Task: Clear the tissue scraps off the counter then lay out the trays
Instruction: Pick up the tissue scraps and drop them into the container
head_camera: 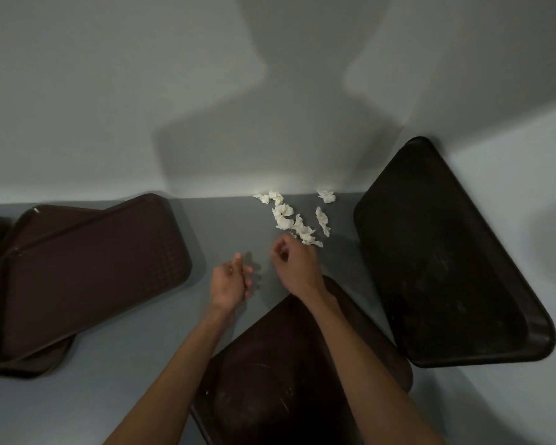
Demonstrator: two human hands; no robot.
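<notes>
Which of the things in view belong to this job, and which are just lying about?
Part of the job:
- tissue scraps near the wall
- stacked trays, left
- near tray, under the right forearm
- dark tray, right
- counter
- left hand and right hand

Not part of it:
- only the wall behind, with shadows on it

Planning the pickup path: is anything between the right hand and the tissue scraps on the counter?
Nothing visible. The right hand is right at the nearest of the tissue scraps, with only bare counter around them. The black tray lies off to the right and the brown tray under the forearm, neither in the gap.
</notes>
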